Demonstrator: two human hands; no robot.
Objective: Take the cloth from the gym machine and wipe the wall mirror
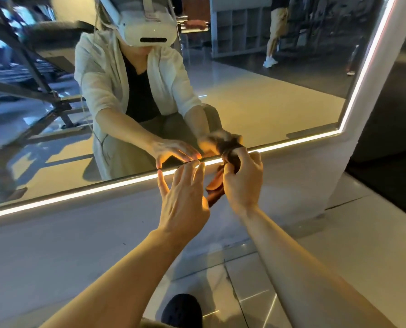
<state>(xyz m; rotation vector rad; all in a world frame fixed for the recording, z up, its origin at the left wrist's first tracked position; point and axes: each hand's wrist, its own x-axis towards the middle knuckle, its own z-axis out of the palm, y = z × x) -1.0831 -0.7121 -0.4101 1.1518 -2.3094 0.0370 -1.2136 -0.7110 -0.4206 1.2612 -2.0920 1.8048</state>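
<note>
Closest to me, at the bottom edge, I see a dark rounded shoe toe [182, 310] on the pale glossy floor tiles [251, 301]. Both bare forearms reach forward from there toward the wall.

My left hand [185, 197] has its fingers straight and spread, holding nothing; the fingertips [198, 165] come up to the lit strip at the mirror's lower edge, though I cannot tell whether they touch the glass.

Just to its right, my right hand [243, 181] has its fingers curled round the brown cloth [230, 159], gripping it bunched. The upper part of the cloth sits at the mirror's bottom edge, and a loose end hangs down between the two hands. So the cloth is in the right hand, at the base of the wall mirror [256, 95].

The LED strip [79, 194] runs along the mirror's lower border and up its right side, above a pale grey wall panel [67, 233].

Further in, the glass reflects a person in a light jacket, wearing a white headset [147, 29], with both hands mirrored. Behind, on the left, stands a dark gym machine frame [38, 74]; far back, shelving [240, 29] and another person's legs.
</note>
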